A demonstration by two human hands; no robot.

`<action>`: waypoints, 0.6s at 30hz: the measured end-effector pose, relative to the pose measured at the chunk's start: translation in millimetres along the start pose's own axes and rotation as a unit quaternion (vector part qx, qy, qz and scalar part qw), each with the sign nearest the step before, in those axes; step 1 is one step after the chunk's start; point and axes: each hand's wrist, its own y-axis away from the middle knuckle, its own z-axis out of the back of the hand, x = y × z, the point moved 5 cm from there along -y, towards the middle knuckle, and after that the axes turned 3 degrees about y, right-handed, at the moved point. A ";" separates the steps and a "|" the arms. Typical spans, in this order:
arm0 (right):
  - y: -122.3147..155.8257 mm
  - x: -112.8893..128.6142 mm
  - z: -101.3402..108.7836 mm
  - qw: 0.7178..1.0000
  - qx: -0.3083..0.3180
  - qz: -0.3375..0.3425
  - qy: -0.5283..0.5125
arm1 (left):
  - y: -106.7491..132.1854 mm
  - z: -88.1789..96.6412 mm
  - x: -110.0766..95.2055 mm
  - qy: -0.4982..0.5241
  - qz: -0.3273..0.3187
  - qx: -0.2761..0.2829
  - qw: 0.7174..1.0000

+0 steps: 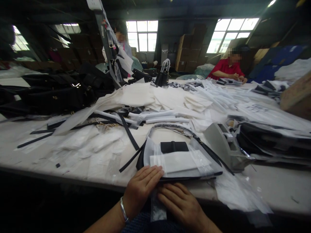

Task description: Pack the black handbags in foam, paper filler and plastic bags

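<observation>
A black handbag [141, 160] lies on the table at its front edge, with white wrapping sheet [179, 163] over its front. Its wrapped handle [167, 125] arches away from me, and a small black flap piece [174, 147] shows at the middle. My left hand [143, 185] rests flat on the bag's lower left edge, fingers stretched out and close together. Just below the bag's lower edge is my right hand [181, 201], palm down with fingers extended; its fingertips are partly hidden. A clear plastic strip [158, 210] hangs between the hands.
A grey tape dispenser [224, 145] stands right of the bag, beside wrapped black bags [267, 139]. White sheets [136, 94] and black straps [127, 131] cover the middle. Black bags [48, 94] pile up at left. Two people sit across, one in a red shirt [227, 68].
</observation>
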 end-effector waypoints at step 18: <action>-9.1 -0.2 24.5 0.998 -0.039 0.000 -0.046 | -0.2 -0.1 0.4 -0.015 0.018 -0.009 1.000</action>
